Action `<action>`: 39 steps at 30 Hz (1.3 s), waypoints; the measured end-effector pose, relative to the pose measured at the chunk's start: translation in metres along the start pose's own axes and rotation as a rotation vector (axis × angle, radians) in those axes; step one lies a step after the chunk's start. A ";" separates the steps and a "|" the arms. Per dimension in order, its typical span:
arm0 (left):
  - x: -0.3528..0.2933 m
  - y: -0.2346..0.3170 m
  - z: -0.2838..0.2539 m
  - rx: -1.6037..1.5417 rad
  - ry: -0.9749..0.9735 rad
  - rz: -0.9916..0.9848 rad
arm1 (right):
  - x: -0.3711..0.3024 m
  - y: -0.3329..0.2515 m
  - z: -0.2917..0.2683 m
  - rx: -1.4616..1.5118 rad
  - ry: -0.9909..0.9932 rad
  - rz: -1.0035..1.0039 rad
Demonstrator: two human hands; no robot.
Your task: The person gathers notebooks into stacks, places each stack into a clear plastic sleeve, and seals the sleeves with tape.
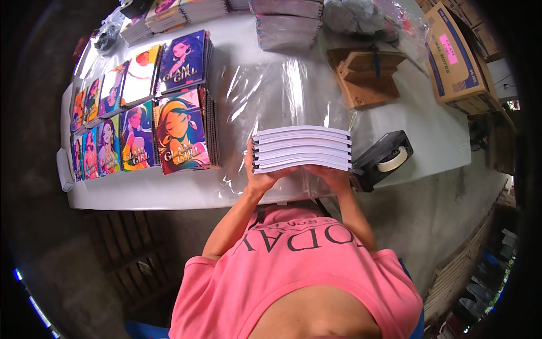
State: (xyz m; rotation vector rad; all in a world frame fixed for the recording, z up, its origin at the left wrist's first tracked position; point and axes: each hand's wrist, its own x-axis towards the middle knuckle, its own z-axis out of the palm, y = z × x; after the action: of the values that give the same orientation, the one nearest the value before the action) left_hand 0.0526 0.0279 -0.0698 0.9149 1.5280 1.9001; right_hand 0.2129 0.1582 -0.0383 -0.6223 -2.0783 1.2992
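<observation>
Between my two hands a stack of several spiral notebooks (302, 149) is held up over the near table edge, white page edges toward me and dark bindings at the sides. My left hand (264, 176) grips the stack's lower left, its fingers partly hidden behind it. My right hand (333, 176) grips from below at the lower right. Beneath and beyond the stack, a clear plastic sheet (243, 107) lies on the white table (141, 195). A black tape dispenser (384, 158) with a pale roll stands just right of my right hand.
Piles of colourful illustrated notebooks (180, 130) stand in rows on the left. More notebooks (288, 25) are stacked at the far middle. A brown wooden stand (370, 79) sits at the right, near crumpled clear plastic (401, 25). A cardboard box (460, 62) stands at the far right edge.
</observation>
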 end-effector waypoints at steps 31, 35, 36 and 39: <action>0.012 -0.025 -0.049 1.340 0.052 -0.164 | 0.007 -0.051 -0.054 0.811 0.080 0.728; 0.023 -0.012 -0.026 1.370 0.094 -0.214 | 0.006 -0.051 -0.047 0.862 0.041 0.760; 0.022 -0.017 -0.023 1.405 0.092 -0.145 | 0.006 -0.053 -0.044 0.864 0.044 0.752; 0.019 -0.051 -0.029 1.417 -0.104 -0.013 | -0.001 -0.058 -0.041 0.858 0.027 0.729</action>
State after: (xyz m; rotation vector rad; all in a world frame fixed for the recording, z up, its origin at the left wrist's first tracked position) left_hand 0.0180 0.0358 -0.1198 1.4332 2.7297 0.4605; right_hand 0.2382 0.1586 0.0282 -0.9908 -1.0622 2.3429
